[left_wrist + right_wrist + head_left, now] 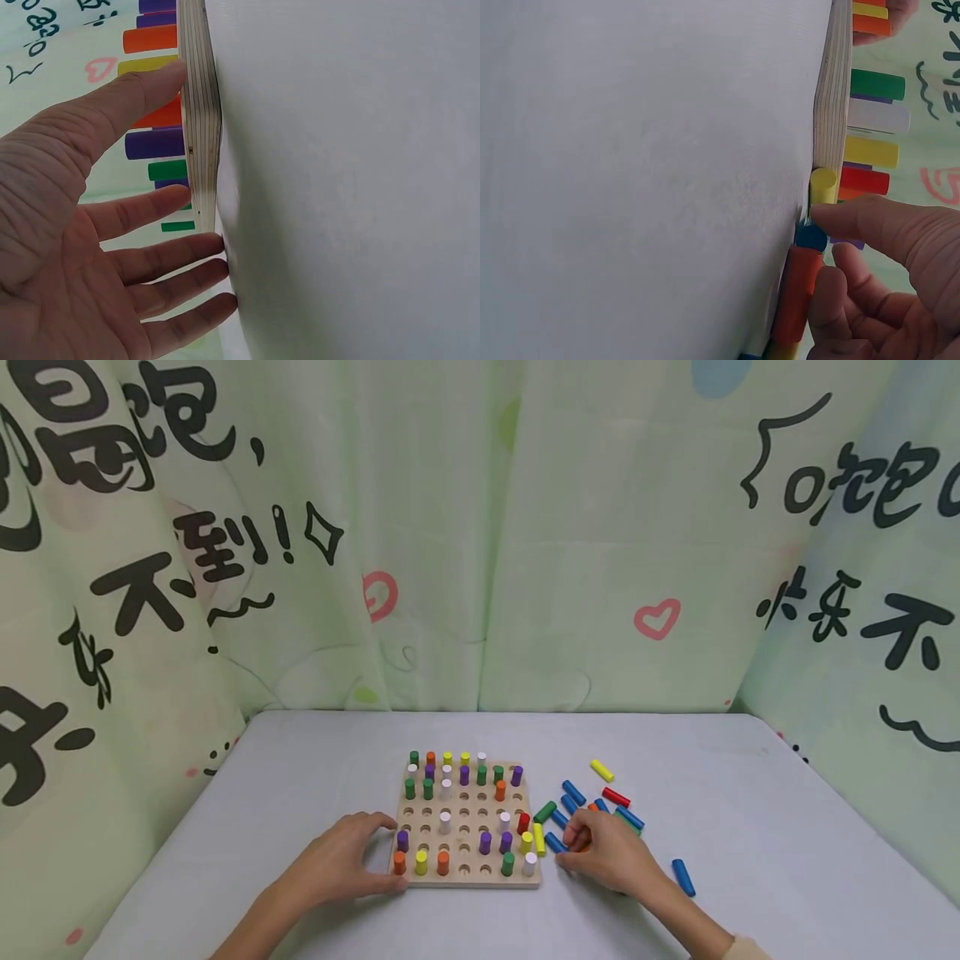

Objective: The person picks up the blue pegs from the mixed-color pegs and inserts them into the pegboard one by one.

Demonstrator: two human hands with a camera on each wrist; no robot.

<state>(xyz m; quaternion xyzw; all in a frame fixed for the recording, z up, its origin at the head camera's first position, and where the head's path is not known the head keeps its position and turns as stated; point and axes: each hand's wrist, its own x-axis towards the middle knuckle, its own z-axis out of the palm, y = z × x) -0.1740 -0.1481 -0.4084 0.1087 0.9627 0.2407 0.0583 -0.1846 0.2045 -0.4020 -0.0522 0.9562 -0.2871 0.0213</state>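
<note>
Fingers of the right hand (611,853) are at a blue cylindrical peg (553,842) near a square wooden pegboard (472,884), grasp impossible to tell; the left hand (347,857), fingers spread, touches its edge. The right hand partly hides loose coloured pegs (616,797).

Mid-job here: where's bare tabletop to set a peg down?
Free: the white tabletop between the pegboard and the patterned curtain; the left stretch, between the left grip and the tabletop's edge; the far right, beyond the lone blue peg. Crowded: right of the pegboard, where loose pegs cluster around the right grip.
</note>
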